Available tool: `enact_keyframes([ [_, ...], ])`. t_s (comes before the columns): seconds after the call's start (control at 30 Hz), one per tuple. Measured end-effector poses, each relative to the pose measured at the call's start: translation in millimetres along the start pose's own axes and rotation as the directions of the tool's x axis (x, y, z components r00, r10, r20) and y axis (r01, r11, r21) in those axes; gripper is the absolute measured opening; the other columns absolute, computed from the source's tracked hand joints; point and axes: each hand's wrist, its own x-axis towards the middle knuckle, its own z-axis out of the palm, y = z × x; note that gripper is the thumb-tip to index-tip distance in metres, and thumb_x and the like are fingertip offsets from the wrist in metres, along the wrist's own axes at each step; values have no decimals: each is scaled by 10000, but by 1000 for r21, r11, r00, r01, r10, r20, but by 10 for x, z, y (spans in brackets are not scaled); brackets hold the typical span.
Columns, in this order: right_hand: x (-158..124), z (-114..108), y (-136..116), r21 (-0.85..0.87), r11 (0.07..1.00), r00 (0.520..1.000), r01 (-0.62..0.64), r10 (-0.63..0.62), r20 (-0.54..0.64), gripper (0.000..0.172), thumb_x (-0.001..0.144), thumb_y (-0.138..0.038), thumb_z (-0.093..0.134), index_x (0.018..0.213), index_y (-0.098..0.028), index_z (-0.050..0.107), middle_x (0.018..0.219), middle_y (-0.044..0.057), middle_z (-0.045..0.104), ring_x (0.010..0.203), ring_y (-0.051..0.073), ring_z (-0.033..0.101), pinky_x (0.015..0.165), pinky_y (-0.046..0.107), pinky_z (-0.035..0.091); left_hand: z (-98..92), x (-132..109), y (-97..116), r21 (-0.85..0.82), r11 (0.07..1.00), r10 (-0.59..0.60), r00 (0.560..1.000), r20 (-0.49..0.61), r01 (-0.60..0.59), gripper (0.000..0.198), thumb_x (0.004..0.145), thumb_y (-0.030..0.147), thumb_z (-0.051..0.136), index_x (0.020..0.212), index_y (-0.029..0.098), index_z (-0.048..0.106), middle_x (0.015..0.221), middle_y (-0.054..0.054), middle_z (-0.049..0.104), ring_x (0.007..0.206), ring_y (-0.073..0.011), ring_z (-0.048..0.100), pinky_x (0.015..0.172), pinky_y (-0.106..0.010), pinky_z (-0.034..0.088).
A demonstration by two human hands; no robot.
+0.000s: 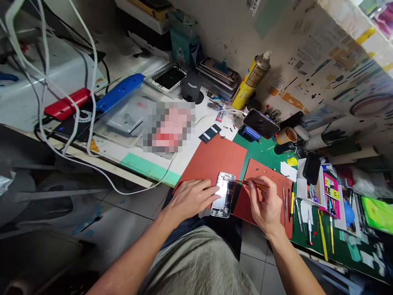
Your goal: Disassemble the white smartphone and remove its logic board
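Right fingers: we have thumb and forefinger pinched shut on the orange handle of a thin screwdriver.
Right hand: it sits on the smaller red mat, just right of the phone.
Tool tip: it points left, over the upper part of the opened phone. We cannot tell whether it sits in a screw; that is too small to see.
Left fingers: stretched out flat and close together, they lie on the phone's left edge and are wrapped around nothing.
Left hand: it rests on the larger red mat and braces the phone.
Phone: it lies with its insides facing up, between our two hands at the near edge of the bench, above our lap.
Step in hand: we judge this to be fine screw work inside the shell, near its top end.
Next move calls for: a square, gentle seat of the tip, a light twist from the fingertips, and the left hand pressing so the shell cannot slide. Any loosened screw would be tiny and easily lost.
Nearby: tweezers lie just right of our hand, and a green cutting mat lies beyond the red mats.
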Motion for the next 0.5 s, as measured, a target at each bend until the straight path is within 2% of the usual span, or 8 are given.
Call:
enact_keyframes([
  [0.17,125,214,2,-30,998,995,50,-47,88,173,1090,-186,558,1253,-244,567,1018,48,753,886,184,788,757,312,683,-10,11,21,39,999,22,1000,-18,-21,278,1111,443,558,1131,254,761,796,8,619,698,-149,606,606,-323,339],
  [0.5,138,230,14,-43,998,993,40,-35,115,150,1095,-205,551,1240,-240,571,1020,50,744,888,181,775,761,309,664,-21,16,35,43,999,22,999,-42,-20,269,1107,433,564,1074,245,754,792,11,608,687,-154,594,607,-340,337],
])
